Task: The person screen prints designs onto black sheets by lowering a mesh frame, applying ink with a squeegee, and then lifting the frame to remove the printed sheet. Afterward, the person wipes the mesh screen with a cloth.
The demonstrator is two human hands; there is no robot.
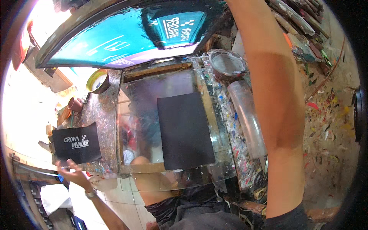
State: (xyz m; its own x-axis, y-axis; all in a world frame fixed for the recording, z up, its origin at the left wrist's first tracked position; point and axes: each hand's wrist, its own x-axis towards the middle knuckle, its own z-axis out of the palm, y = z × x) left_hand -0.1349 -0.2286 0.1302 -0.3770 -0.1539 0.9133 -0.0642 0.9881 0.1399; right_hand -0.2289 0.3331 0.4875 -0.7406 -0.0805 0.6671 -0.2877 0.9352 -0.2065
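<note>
A framed screen (pixel 126 42) stood tilted up over a cluttered tabletop (pixel 101 119), beyond a sheet of glass (pixel 140 101).
The work looked partly done: the plain black sheet (pixel 186 130), flat on the right part of the glass, was unmarked on its visible face and seemingly left to print, while the printed black sheet (pixel 74 153), left of the glass, already bore white lettering. The right forearm (pixel 264 57) reached up past the right side of the glass; the right hand was out of view, so its grip could not be told. The left hand (pixel 73 174), near the glass's left side, was released, fingers loosely spread. The printed sheet lay just beyond its fingertips, contact unclear; the plain sheet lay well apart, rightward.
</note>
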